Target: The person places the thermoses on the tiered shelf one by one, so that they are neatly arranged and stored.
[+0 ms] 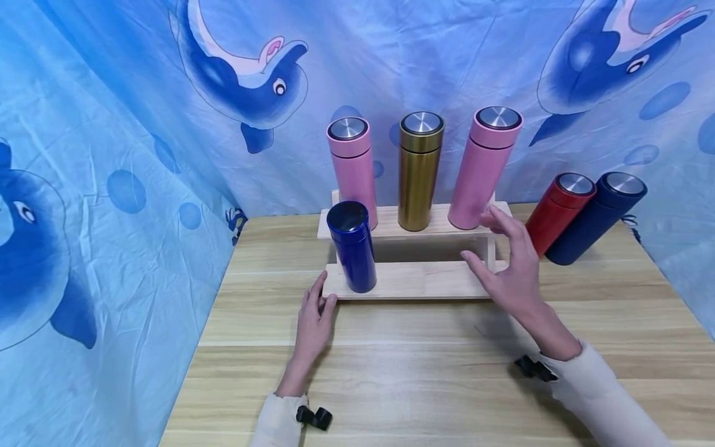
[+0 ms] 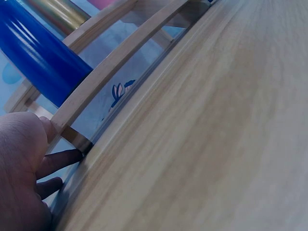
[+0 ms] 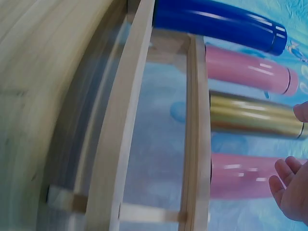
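Observation:
A two-step wooden rack [image 1: 424,280] stands on the table. My left hand [image 1: 314,326] holds its lower step at the left end, fingers and thumb around the corner. Close by, a glossy blue thermos bottle [image 1: 359,257] stands upright on that step. The upper step carries a pink thermos [image 1: 354,180], a gold thermos [image 1: 418,186] and another pink thermos [image 1: 483,180] at the right. My right hand [image 1: 516,276] is raised beside the right pink thermos, thumb and fingers spread apart with nothing between them. In the right wrist view, its fingers [image 3: 284,175] overlap that bottle.
Right of the rack, a red thermos [image 1: 558,214] and a dark blue thermos [image 1: 594,220] stand side by side on the wood-grain table [image 1: 413,372]. A blue dolphin-print cloth [image 1: 357,56] hangs behind the table and along its sides.

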Demonstrator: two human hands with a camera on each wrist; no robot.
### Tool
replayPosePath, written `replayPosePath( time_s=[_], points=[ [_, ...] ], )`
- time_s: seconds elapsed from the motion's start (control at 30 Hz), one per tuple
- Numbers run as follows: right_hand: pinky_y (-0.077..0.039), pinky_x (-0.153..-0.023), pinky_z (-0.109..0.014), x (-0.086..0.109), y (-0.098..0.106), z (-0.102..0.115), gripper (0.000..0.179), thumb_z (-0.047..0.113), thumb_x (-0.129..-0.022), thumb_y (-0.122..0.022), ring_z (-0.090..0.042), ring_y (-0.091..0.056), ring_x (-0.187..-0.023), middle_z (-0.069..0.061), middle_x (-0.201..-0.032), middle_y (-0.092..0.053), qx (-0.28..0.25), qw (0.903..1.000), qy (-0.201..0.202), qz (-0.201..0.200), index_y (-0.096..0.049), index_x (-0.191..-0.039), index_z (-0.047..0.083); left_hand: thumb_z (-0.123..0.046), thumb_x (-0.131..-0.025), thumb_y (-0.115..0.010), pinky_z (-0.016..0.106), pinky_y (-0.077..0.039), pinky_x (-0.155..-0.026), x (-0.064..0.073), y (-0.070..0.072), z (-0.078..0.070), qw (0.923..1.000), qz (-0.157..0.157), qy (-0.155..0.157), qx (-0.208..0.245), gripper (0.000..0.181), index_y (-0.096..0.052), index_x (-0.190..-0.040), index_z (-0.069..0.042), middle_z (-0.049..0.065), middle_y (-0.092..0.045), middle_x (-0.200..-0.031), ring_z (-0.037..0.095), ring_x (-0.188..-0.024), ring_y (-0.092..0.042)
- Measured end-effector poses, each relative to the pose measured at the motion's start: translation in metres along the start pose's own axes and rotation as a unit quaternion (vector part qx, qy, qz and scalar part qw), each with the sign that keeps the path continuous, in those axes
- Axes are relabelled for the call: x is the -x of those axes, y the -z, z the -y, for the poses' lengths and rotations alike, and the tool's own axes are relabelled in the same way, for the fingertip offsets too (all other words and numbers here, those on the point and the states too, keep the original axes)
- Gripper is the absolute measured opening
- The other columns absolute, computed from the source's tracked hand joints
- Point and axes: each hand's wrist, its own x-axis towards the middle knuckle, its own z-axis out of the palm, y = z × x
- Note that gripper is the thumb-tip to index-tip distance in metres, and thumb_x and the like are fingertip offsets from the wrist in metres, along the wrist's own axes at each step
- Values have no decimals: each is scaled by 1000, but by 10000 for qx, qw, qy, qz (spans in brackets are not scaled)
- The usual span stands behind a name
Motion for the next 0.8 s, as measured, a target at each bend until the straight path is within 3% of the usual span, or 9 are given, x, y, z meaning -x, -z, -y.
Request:
replayPosePath(
  time_s=[0.13,0.3,0.53,0.8],
  points=[
    [-48,-115,-21,4,13,-9,88,60,-100,-77,-11,-61,-133,-29,-134,-68,127,9997,-146,-134,-55,-155,-4,-20,-116,-62,58,-16,-140,0,0,1,10000,-40,-69,-35,57,-46,-169,-9,-7,-40,-71,10,-64,-37],
    [-47,-116,-18,8,31,-17,80,46,-99,-83,-4,-59,-133,-31,-135,-66,351,9984,-382,-210,-55,-157,-1,-20,-116,-62,59,-15,-139,0,-1,0,10000,-18,-77,-9,56,-46,-169,-9,-7,-40,-71,9,-64,-36],
    [-44,-113,-15,7,59,-28,86,60,-100,-77,5,-55,-130,-35,-135,-66,768,9935,-682,-498,-56,-155,-3,-20,-115,-62,56,-15,-140,-1,0,-3,10000,29,-32,72,58,-45,-169,-9,-6,-41,-73,10,-65,-38],
    [-43,-111,-14,5,87,-48,77,51,-100,-77,8,-54,-129,-34,-138,-66,1243,9843,-892,-880,-58,-156,1,-20,-115,-62,53,-15,-140,0,1,-1,10000,22,19,52,58,-44,-170,-9,-7,-41,-71,10,-64,-36]
  ],
)
